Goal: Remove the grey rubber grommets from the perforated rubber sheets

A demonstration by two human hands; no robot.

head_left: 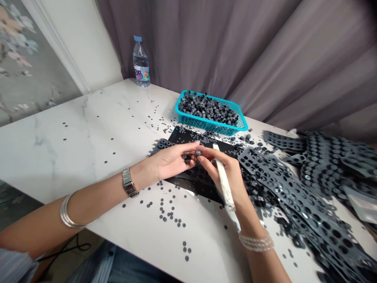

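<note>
My left hand [172, 160] and my right hand [226, 171] meet over a black perforated rubber sheet [188, 137] on the white marble table [97, 129]. Both pinch a small dark grey rubber ring [198, 153] between their fingertips. A long white stick-like tool [224, 181] lies along my right hand, tucked in its grip. The left wrist carries a metal watch and a silver bangle. A bead bracelet sits on the right wrist.
A teal plastic basket [212, 125] full of several grey rings stands behind the sheet. A heap of punched grey rubber strips [309, 184] covers the right side. Small dark discs [169, 214] lie scattered over the table. A water bottle [141, 63] stands at the back by the curtain.
</note>
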